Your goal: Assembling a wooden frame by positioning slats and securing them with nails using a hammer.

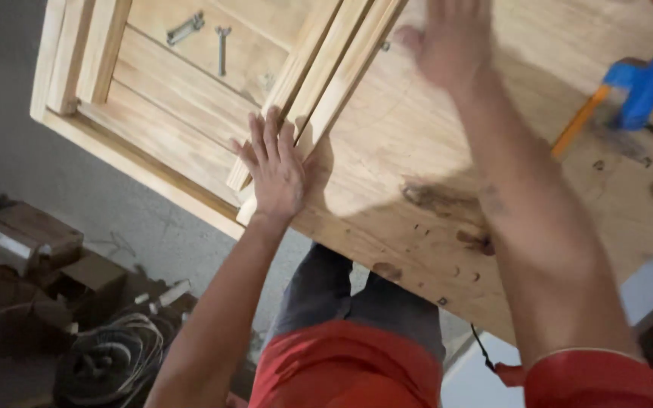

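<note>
- The left hand [277, 170] is laid flat, fingers spread and open, on the near end of a wooden rail [319, 94] that lies on the table [417, 151]; nothing is gripped by it.
- The right hand [447, 45] is held open and blurred above the table, farther off and to the right of the rail; it holds nothing, and whether it touches the wood cannot be told.
- The rail's long axis runs from the left hand away and to the upper right, beside a second, parallel strip.
- The left hand is the nearer one to the rail's end.
- To the left of the rail a panelled wooden frame [160, 98] is seen, with a spanner [222, 49] and a metal fitting [185, 29] lying on its panel.
- At the far right a blue clamp [648, 83] with an orange bar is set on the table.
- On the floor at lower left, brown boxes [32, 238] and a coil of cable [111, 359] are seen; no labels can be made out.
</note>
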